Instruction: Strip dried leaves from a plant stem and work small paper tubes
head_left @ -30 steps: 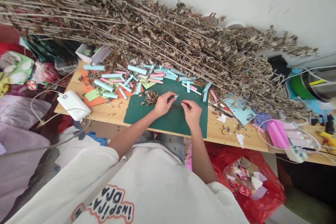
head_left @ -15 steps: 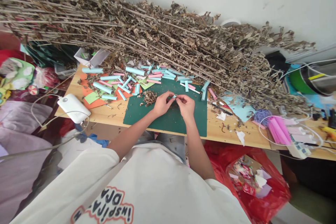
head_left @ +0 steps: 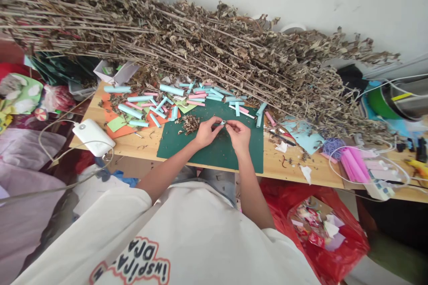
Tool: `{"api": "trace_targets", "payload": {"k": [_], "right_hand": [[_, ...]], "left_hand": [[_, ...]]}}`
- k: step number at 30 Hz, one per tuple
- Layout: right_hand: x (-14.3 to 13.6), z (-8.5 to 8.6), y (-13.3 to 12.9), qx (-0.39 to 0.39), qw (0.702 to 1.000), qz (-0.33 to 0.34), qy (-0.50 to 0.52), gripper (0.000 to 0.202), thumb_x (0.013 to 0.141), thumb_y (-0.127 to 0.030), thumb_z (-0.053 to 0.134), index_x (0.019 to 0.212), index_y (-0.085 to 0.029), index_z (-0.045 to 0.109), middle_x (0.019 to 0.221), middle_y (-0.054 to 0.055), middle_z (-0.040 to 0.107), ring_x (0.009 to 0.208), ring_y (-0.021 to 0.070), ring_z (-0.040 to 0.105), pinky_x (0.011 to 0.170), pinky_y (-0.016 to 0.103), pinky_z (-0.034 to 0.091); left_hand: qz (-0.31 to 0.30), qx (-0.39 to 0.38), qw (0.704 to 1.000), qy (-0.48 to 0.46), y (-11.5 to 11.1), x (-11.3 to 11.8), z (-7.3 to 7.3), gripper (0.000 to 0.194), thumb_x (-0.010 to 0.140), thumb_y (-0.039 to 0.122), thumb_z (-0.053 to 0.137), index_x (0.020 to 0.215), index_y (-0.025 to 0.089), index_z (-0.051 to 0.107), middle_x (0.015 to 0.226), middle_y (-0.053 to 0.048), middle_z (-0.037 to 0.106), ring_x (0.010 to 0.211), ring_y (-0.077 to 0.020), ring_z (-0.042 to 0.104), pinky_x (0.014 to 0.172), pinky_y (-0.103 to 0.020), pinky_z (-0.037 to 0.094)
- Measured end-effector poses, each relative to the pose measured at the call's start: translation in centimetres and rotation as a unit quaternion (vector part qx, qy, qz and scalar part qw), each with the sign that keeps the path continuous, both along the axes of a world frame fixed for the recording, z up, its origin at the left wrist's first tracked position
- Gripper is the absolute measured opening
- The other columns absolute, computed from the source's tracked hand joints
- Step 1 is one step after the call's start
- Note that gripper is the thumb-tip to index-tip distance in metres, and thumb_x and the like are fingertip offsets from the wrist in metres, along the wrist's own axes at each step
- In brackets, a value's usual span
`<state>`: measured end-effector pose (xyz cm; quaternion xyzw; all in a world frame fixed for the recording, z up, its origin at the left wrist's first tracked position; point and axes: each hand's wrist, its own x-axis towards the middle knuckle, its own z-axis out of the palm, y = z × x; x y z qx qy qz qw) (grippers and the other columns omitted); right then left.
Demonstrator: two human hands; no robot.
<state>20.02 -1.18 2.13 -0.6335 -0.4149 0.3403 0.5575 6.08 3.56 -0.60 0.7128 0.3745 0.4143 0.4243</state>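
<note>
Over the green cutting mat (head_left: 214, 156), my left hand (head_left: 206, 133) is closed around a small light blue paper tube (head_left: 222, 122), whose end pokes out between the fingertips. My right hand (head_left: 240, 136) sits just right of the tube's end, thumb and fingers pinched together; whatever is in the pinch is too small to make out. To the left of my hands a small heap of dried leaves (head_left: 190, 124) lies on the mat. Many rolled paper tubes (head_left: 172, 90), light blue and pink, lie scattered beyond the mat.
Long dried plant stalks (head_left: 187, 40) stretch across the back of the wooden table (head_left: 140, 144). A white power bank (head_left: 93, 137) with a cable lies on the left. At right are a black pen (head_left: 282, 139), blue paper (head_left: 306, 136) and pink paper (head_left: 354, 165). A red bag (head_left: 347, 236) of scraps stands below.
My right hand has shifted slightly right, its fingertips drawing a little away from the tube's end. My left hand keeps its hold in about the same spot.
</note>
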Motion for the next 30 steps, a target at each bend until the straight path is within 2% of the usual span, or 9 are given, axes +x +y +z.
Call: {"api": "trace_targets", "payload": {"k": [3,8,12,15,20,24,28,30], "right_hand": [[-0.3,-0.2,0.0,0.012,0.999,0.011,-0.036,0.020,0.075,-0.031,0.067,0.089,-0.018,0.074,0.090,0.006,0.074,0.080,0.0189,0.069,0.078,0.034,0.057],[0.0,-0.2,-0.3,0.003,0.997,0.004,-0.083,0.016,0.077,-0.029,0.065,0.084,-0.017,0.073,0.083,0.006,0.073,0.073,0.0180,0.068,0.072,0.032,0.056],[0.4,1.0,-0.9,0.018,0.996,-0.028,-0.086,0.017,0.078,-0.032,0.065,0.087,-0.017,0.070,0.084,0.006,0.072,0.074,0.0172,0.067,0.072,0.031,0.055],[0.5,2.7,-1.2,0.041,0.992,-0.022,-0.119,0.018,0.080,-0.031,0.065,0.093,-0.019,0.067,0.083,0.004,0.070,0.074,0.0164,0.066,0.071,0.030,0.055],[0.2,4.4,-1.0,0.075,0.960,0.048,-0.264,0.012,0.087,-0.026,0.059,0.086,-0.021,0.069,0.085,0.004,0.069,0.074,0.0163,0.063,0.072,0.030,0.053],[-0.1,4.2,-0.6,0.091,0.940,0.075,-0.321,0.019,0.092,-0.025,0.052,0.089,-0.022,0.071,0.089,0.006,0.068,0.081,0.0183,0.063,0.076,0.032,0.053],[-0.1,3.7,-0.7,0.089,0.910,0.106,-0.391,0.023,0.094,-0.027,0.050,0.100,-0.021,0.071,0.096,0.009,0.066,0.092,0.0216,0.062,0.083,0.036,0.051],[0.0,3.5,-0.7,0.084,0.908,0.110,-0.396,0.024,0.095,-0.025,0.048,0.102,-0.021,0.070,0.096,0.009,0.067,0.091,0.0214,0.063,0.083,0.035,0.051]], "left_hand": [[-0.004,0.000,1.000,-0.008,0.1,0.0,-0.1,0.017,0.089,0.028,0.060,0.102,0.018,0.062,0.098,-0.004,0.070,0.086,-0.0147,0.069,0.076,-0.024,0.056],[-0.001,-0.007,1.000,-0.005,0.0,0.0,-0.1,0.015,0.087,0.026,0.061,0.100,0.017,0.062,0.093,-0.003,0.070,0.080,-0.0130,0.068,0.070,-0.022,0.056],[-0.003,-0.016,1.000,-0.022,-0.1,0.0,0.2,0.016,0.087,0.025,0.060,0.100,0.017,0.063,0.099,-0.006,0.071,0.085,-0.0144,0.069,0.071,-0.023,0.057],[-0.018,-0.024,0.999,-0.038,-0.1,0.0,0.4,0.017,0.088,0.027,0.061,0.101,0.016,0.063,0.111,-0.009,0.071,0.091,-0.0164,0.070,0.075,-0.026,0.058],[-0.022,-0.020,0.999,-0.042,-0.1,0.0,0.4,0.017,0.087,0.027,0.063,0.100,0.017,0.063,0.112,-0.009,0.071,0.088,-0.0159,0.071,0.077,-0.027,0.059],[-0.020,-0.007,0.999,-0.036,-0.1,-0.1,0.5,0.015,0.087,0.026,0.062,0.099,0.017,0.064,0.101,-0.006,0.071,0.083,-0.0146,0.069,0.076,-0.027,0.058],[-0.005,-0.013,1.000,-0.028,0.0,-0.2,0.4,0.014,0.087,0.026,0.062,0.099,0.017,0.063,0.092,-0.004,0.070,0.080,-0.0145,0.069,0.074,-0.026,0.057],[-0.004,-0.014,1.000,-0.025,0.0,-0.2,0.4,0.014,0.087,0.026,0.063,0.098,0.017,0.062,0.090,-0.003,0.069,0.079,-0.0146,0.069,0.073,-0.025,0.057]]}}
